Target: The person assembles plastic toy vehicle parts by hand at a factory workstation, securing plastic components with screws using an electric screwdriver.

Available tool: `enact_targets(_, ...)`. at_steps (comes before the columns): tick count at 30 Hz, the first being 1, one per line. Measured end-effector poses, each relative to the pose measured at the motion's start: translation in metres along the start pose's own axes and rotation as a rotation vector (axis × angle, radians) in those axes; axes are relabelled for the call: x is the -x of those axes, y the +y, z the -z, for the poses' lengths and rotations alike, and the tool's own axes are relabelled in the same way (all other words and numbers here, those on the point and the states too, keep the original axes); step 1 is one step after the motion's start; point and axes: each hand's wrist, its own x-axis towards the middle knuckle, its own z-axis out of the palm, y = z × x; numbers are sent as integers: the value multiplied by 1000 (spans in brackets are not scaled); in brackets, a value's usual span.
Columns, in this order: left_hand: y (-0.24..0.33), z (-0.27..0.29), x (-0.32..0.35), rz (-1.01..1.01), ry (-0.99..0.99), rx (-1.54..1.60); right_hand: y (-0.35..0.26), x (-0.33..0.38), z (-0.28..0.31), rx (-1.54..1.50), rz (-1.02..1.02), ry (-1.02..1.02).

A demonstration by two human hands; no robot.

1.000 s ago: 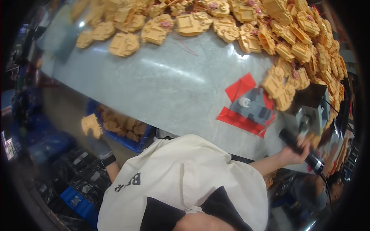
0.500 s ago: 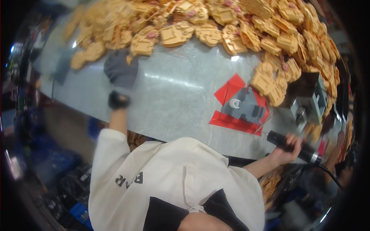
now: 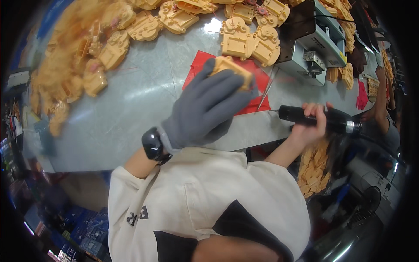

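Observation:
My left hand (image 3: 205, 109), in a grey glove with a black watch at the wrist, grips a tan plastic housing (image 3: 232, 68) and holds it over a red mat (image 3: 257, 100) on the grey table (image 3: 122, 113). My right hand (image 3: 310, 124), bare, is closed around a black electric screwdriver (image 3: 321, 118) that lies level near the table's front edge, its thin bit pointing left toward the mat.
Many tan plastic housings (image 3: 109, 48) are piled along the far and left side of the table. A grey and black machine (image 3: 314, 39) stands at the back right. A crate of tan parts (image 3: 314, 170) sits below the table edge. Another person's arm (image 3: 384, 100) is at the far right.
My left hand has come from the pile at the far left to the red mat, now holding a tan housing. The view has shifted closer to the mat; my right hand keeps the screwdriver.

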Motion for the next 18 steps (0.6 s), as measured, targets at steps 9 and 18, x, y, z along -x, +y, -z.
enact_targets(9, 0, -4, -9, 244, -186, -428, -10, 2, 19, 57, 28, 70)
enact_targets(18, -2, 0, -7, 296, -268, -268, -6, 4, 10, 75, 48, 64)
